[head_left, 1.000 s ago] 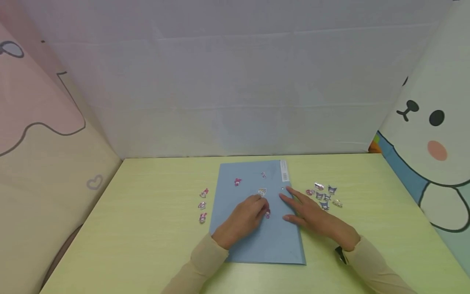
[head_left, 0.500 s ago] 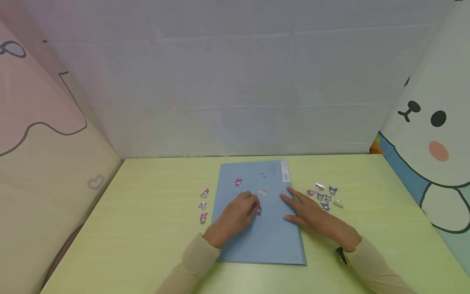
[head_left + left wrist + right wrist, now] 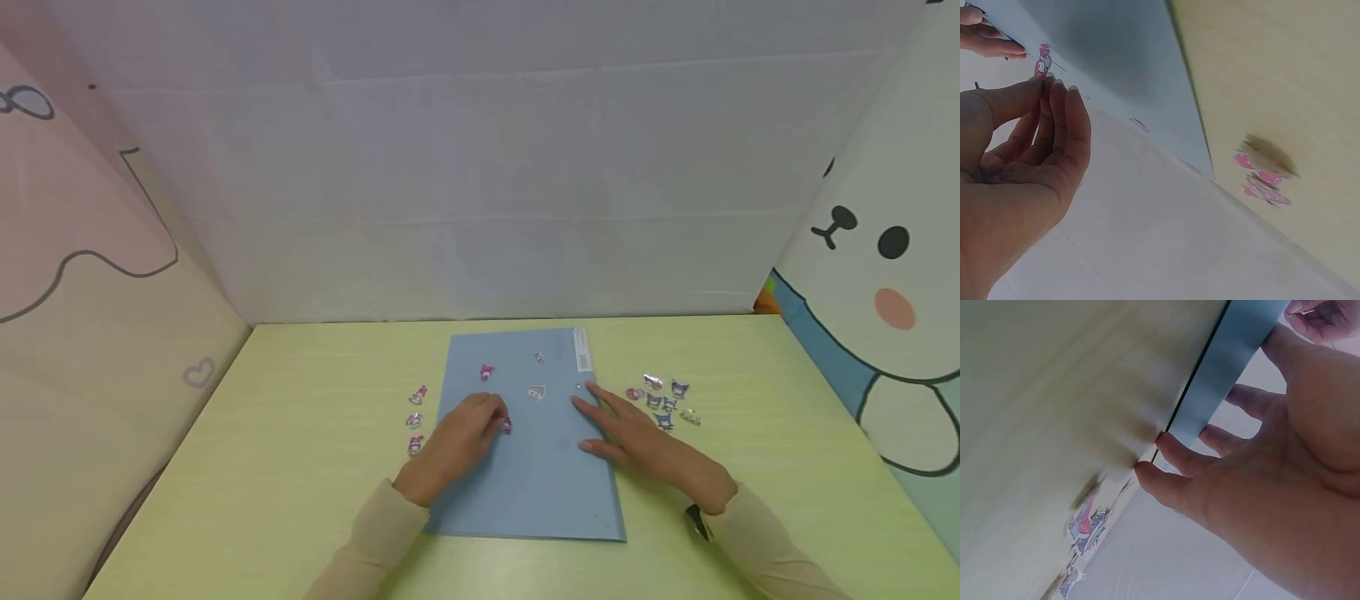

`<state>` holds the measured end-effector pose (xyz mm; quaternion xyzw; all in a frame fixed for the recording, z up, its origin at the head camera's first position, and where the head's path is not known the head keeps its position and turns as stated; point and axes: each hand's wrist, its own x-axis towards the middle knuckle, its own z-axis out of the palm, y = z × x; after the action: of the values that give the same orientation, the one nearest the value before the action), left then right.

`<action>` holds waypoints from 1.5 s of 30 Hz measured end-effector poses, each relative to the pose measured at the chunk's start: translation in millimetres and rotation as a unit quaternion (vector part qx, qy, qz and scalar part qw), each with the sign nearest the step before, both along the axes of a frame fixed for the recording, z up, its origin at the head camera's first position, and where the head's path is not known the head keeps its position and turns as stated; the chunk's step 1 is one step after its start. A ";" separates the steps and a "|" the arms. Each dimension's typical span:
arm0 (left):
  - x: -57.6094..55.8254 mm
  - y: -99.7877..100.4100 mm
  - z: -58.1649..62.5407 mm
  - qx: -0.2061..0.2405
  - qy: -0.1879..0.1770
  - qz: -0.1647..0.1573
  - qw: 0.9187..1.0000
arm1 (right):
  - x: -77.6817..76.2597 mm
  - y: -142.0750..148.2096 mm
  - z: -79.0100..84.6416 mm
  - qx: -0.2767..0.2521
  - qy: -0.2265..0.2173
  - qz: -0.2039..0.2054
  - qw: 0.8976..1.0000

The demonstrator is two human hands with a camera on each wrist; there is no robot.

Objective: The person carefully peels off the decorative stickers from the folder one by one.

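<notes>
My left hand (image 3: 463, 435) is over the left half of a blue folder (image 3: 540, 492), pinching a small pink character sticker (image 3: 1042, 61) between thumb and fingertips. The same sticker shows beside the fingertips in the head view. My right hand (image 3: 633, 435) rests with spread, fairly straight fingers on the folder's right edge; in the right wrist view, two of its fingers (image 3: 1169, 484) reach the table beside that edge. On the folder's upper part lie a pink sticker (image 3: 487, 372), a tiny pale one and a whitish sticker (image 3: 536, 392).
Left of the folder, pink stickers (image 3: 417, 394) lie in a column on the pale yellow table (image 3: 315, 467). Several purple and pink stickers (image 3: 663, 420) are grouped to the right. A white barcode label (image 3: 582, 350) marks the folder's top right corner. A white curtain stands behind.
My left hand has moved left across the folder, carrying the pinched pink sticker from near the middle to the left half. The right hand stays in place on the folder's edge.
</notes>
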<state>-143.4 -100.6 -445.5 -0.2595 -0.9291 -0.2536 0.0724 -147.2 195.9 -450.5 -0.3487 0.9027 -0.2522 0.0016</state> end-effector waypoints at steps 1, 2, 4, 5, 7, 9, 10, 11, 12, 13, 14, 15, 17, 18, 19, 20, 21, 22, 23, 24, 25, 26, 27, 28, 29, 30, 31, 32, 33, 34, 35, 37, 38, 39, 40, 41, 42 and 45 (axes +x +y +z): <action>-0.2 -1.6 -0.2 -0.002 -0.002 0.004 1.000 | -0.1 0.0 -0.1 0.000 0.000 0.001 1.000; -0.4 -3.4 -0.8 -0.004 -0.002 0.007 1.000 | 0.0 0.1 -0.2 -0.001 0.000 0.001 1.000; -0.9 -7.0 -1.6 -0.008 0.001 0.014 1.000 | 0.0 0.1 -0.2 -0.001 0.000 0.001 1.000; -1.3 -8.8 -2.1 -0.007 0.003 0.017 1.000 | 0.0 0.1 -0.3 -0.001 0.001 0.002 1.000; -2.3 -12.3 -3.3 -0.006 0.007 0.024 1.000 | 0.1 0.1 -0.1 0.000 0.000 0.001 1.000; -3.5 -15.8 -4.2 -0.004 0.013 0.029 0.999 | 0.0 0.1 0.1 0.002 -0.002 0.001 1.000; -4.0 -17.3 -4.3 -0.002 0.014 0.031 0.999 | 0.0 0.0 0.3 0.002 -0.004 0.001 1.000; -4.5 -19.0 -4.5 0.001 0.015 0.031 0.999 | 0.1 0.0 0.7 0.002 -0.007 0.000 1.000; -4.9 -20.6 -4.5 0.003 0.017 0.031 0.999 | 0.1 0.0 1.0 0.002 -0.010 -0.001 1.000; -5.4 -22.3 -4.5 0.007 0.017 0.031 0.999 | 0.2 -0.1 1.3 0.002 -0.011 -0.002 1.000; -5.7 -24.0 -4.8 0.008 0.017 0.033 0.999 | 0.2 -0.2 1.4 0.002 -0.013 -0.002 1.000; -6.2 -25.7 -5.9 0.009 0.019 0.035 0.999 | 0.4 -0.2 1.5 0.002 -0.014 -0.002 1.000; -6.4 -29.4 -5.6 0.014 0.019 0.033 0.999 | 0.6 -0.3 1.7 0.002 -0.014 -0.002 1.000; -6.5 -31.4 -5.6 0.014 0.022 0.034 0.999 | 0.6 -0.4 1.6 0.002 -0.013 -0.001 1.000; -6.5 -33.2 -5.5 0.014 0.025 0.035 0.999 | 0.5 -0.5 1.4 0.001 -0.011 0.000 1.000; -6.4 -35.0 -5.3 0.014 0.027 0.038 0.999 | 0.6 -0.5 1.5 0.001 -0.011 0.001 1.000; -6.5 -36.8 -5.2 0.013 0.035 0.037 0.999 | 0.6 -0.5 1.7 0.000 -0.010 0.002 1.000; -6.3 -38.6 -3.9 0.014 0.037 0.037 0.999 | 0.6 -0.6 1.9 0.000 -0.009 0.002 1.000; -6.4 -40.5 -4.3 0.013 0.041 0.039 0.998 | 0.6 -0.6 2.1 -0.001 -0.009 0.003 1.000; -6.4 -42.4 -4.5 0.012 0.045 0.041 0.998 | 0.7 -0.6 2.3 -0.002 -0.008 0.004 1.000; -6.5 -44.4 -4.7 0.013 0.047 0.041 0.998 | 0.6 -0.6 2.4 -0.002 -0.008 0.004 1.000; -6.7 -46.4 -5.1 0.014 0.048 0.042 0.998 | 0.6 -0.6 2.8 -0.003 -0.009 0.004 1.000; -7.0 -48.6 -5.6 0.015 0.052 0.040 0.998 | 0.7 -0.6 2.9 -0.004 -0.012 0.003 1.000; -7.3 -50.9 -6.1 0.017 0.055 0.039 0.998 | 0.9 -0.6 3.3 -0.005 -0.013 0.003 1.000; -7.7 -53.1 -6.7 0.018 0.061 0.038 0.997 | 1.0 -0.5 3.5 -0.006 -0.015 0.003 1.000; -8.3 -55.3 -7.3 0.018 0.068 0.036 0.997 | 1.1 -0.4 3.5 -0.006 -0.017 0.002 1.000; -8.8 -57.3 -7.8 0.020 0.076 0.035 0.996 | 1.1 -0.3 3.6 -0.007 -0.018 0.002 1.000; -9.2 -59.2 -8.2 0.021 0.083 0.033 0.996 | 1.3 -0.3 3.9 -0.007 -0.018 0.002 1.000; -9.7 -61.0 -8.6 0.021 0.091 0.032 0.995 | 1.3 -0.2 3.9 -0.007 -0.018 0.002 1.000; -10.1 -62.6 -9.0 0.022 0.096 0.031 0.995 | 1.1 0.0 3.7 -0.007 -0.015 0.003 1.000; -10.4 -64.1 -8.9 0.024 0.100 0.030 0.994 | 1.0 0.1 3.4 -0.006 -0.014 0.004 1.000; -10.7 -66.9 -9.1 0.029 0.103 0.028 0.994 | 1.1 0.2 3.2 -0.006 -0.011 0.004 1.000; -10.6 -68.2 -9.0 0.032 0.104 0.027 0.994 | 1.0 0.3 2.7 -0.005 -0.011 0.003 1.000; -10.7 -69.5 -9.2 0.035 0.105 0.028 0.993 | 1.1 0.5 2.2 -0.005 -0.012 0.002 1.000; -10.7 -70.7 -9.3 0.037 0.106 0.028 0.993 | 1.0 0.5 1.9 -0.005 -0.013 0.001 1.000; -10.5 -71.9 -9.1 0.040 0.106 0.029 0.993 | 1.1 0.5 1.8 -0.005 -0.013 0.000 1.000; -10.3 -73.1 -9.2 0.042 0.105 0.029 0.993 | 0.8 0.5 1.4 -0.005 -0.014 0.000 1.000; -9.6 -77.2 -8.9 0.043 0.096 0.034 0.994 | 0.7 0.5 1.1 -0.005 -0.012 -0.001 1.000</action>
<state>-153.0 -177.9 -454.4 -0.2472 -0.9146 -0.2643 0.1805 -146.5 196.4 -449.4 -0.3453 0.9015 -0.2607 0.0102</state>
